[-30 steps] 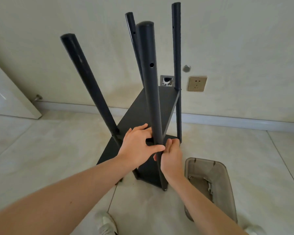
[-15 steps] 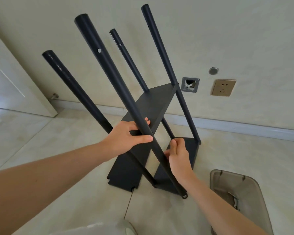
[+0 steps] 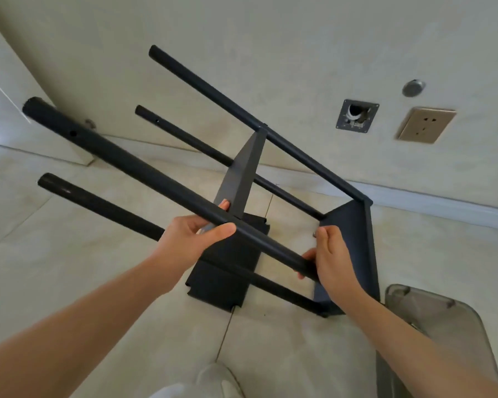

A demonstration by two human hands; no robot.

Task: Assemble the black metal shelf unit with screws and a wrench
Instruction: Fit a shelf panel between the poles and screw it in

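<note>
Now the black metal 4-post shelf unit point(image 3: 270, 214) hangs tilted over the tiled floor point(image 3: 285, 354). The left hand point(image 3: 190, 242) grasps its nearest post mid-length, the right hand point(image 3: 332, 259) lower down; lower it slowly, gripping firmly.

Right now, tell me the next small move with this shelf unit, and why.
Probably ease the shelf unit down onto its side on the floor. It is tilted, four posts pointing left; left hand and right hand both grip the nearest post.
</note>
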